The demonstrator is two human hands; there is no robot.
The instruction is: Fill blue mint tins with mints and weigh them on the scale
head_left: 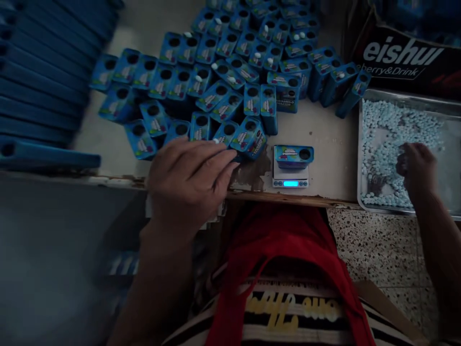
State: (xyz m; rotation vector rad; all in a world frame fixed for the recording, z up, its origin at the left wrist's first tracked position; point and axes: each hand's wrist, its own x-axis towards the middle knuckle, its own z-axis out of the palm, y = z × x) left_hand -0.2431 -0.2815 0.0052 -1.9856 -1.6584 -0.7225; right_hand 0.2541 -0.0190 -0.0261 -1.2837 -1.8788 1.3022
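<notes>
My left hand (189,178) is at the table's front edge, palm down, fingers stretched forward and slightly bent beside the nearest blue containers (243,134); nothing shows in its grasp. A white piece lies by its fingertips. My right hand (419,166) is over a metal tray (457,168) of small pale-blue candy-like pieces (382,144), its fingers curled closed; what they hold is hidden. Between my hands, one blue container (293,154) with a dark round hole in its top stands on a small digital scale (291,179) with a lit display.
Many similar blue containers (180,79) stand crowded across the table, some with white pieces on top. Stacked blue containers (46,72) fill the left side. A black printed cardboard box (406,55) sits behind the tray. A red apron (281,235) hangs below the table edge.
</notes>
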